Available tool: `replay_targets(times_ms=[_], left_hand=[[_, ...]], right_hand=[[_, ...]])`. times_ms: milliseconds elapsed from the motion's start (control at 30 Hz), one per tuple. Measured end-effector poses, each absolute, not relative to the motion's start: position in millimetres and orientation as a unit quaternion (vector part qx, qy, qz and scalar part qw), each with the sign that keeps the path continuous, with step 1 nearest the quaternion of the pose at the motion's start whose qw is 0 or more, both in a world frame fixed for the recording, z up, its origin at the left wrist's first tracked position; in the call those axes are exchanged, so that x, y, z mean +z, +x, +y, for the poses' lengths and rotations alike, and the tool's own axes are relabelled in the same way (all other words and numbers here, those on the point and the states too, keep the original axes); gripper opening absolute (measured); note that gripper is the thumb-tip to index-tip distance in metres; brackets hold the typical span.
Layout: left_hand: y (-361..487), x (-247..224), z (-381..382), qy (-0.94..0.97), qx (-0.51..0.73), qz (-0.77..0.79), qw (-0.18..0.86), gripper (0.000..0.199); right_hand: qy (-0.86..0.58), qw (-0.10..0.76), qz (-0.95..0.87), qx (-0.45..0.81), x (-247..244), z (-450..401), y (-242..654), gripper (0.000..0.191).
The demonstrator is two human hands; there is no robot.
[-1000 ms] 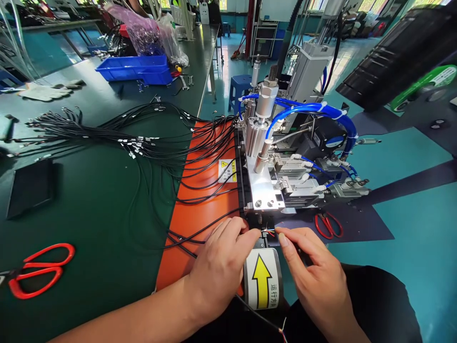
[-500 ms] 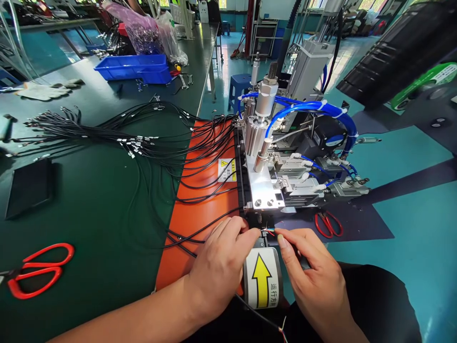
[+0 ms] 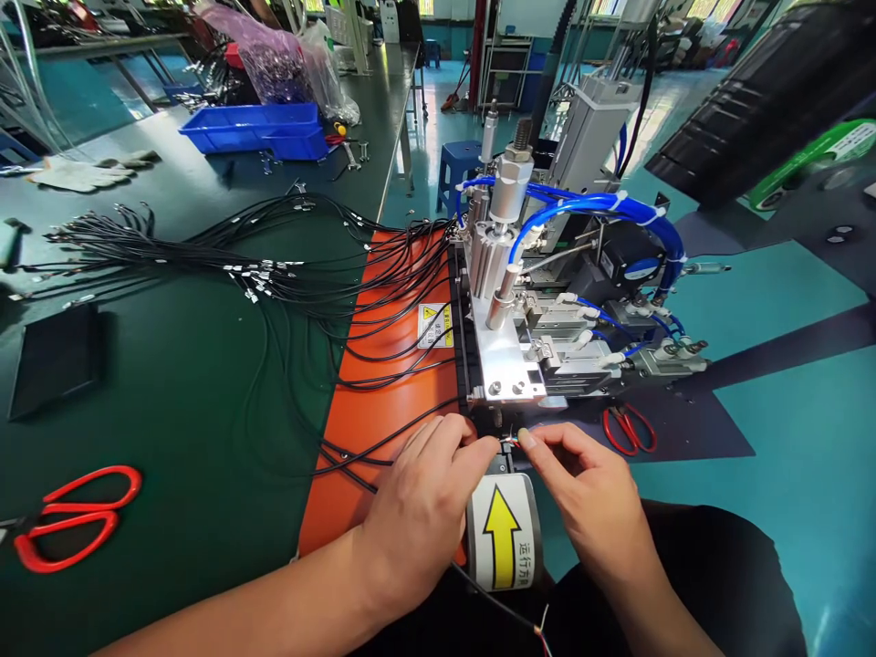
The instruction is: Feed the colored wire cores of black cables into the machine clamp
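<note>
Thin coloured wires fan out from a cable end at the near end of the metal machine. My left hand is closed, pinching the cable just left of those wires; the cable itself is mostly hidden under the fingers. From the right, my right hand pinches the wire tips between thumb and forefinger. Below both hands sits a white label with a yellow arrow. A black cable with stripped coloured ends hangs out beneath my left hand.
Several black cables run across the orange plate to a bundle on the green mat. Red-handled scissors lie at left, another red-handled pair beside the machine. A blue bin stands farther back.
My right hand has shifted slightly left and up along the wires, and its thumb and forefinger are now closer to my left hand. My left hand stays in place.
</note>
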State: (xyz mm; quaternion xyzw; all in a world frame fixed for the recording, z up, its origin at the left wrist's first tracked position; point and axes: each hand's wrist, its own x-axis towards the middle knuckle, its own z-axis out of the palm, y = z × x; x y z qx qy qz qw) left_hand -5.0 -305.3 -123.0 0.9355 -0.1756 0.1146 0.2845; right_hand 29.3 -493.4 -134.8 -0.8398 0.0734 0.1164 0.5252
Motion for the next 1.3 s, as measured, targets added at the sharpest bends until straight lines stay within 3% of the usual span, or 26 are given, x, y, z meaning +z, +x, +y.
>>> replay_targets(times_ms=[267, 867, 1133, 1300], left_hand=[[-5.0, -122.3, -306.6, 0.939, 0.107, -0.174, 0.278, 0.027], [-1.9, -121.3, -306.6, 0.948, 0.097, -0.18, 0.244, 0.027], [-2.4, -121.6, -307.2, 0.945, 0.103, -0.179, 0.255, 0.025], [-3.1, -122.4, -306.9, 0.943, 0.109, -0.178, 0.261, 0.022]], right_hand=[[-0.792, 0.582, 0.054, 0.177, -135.4, -496.8, 33.8, 0.041], [-0.83, 0.536, 0.0, 0.154, -138.1, -495.5, 34.2, 0.036], [-0.811, 0.558, 0.052, 0.171, -137.8, -500.2, 25.2, 0.044], [-0.805, 0.558, 0.041, 0.199, -131.3, -498.0, 20.7, 0.038]])
